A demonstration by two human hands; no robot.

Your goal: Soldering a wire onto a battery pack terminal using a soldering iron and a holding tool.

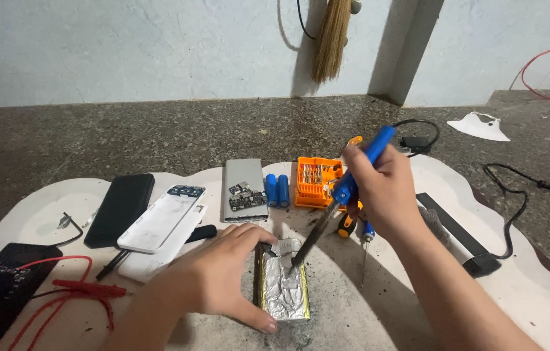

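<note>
left hand [213, 279] grip: flat, fingers spread, pressing side of foil-wrapped battery pouch [282, 286] on bench [353, 312]. right hand [382, 188] grip: closed round blue soldering iron [343, 195], tip touching pouch top. beyond: two blue cells [277, 190], orange bit case [316, 182], grey power bank shell [243, 188].
</note>
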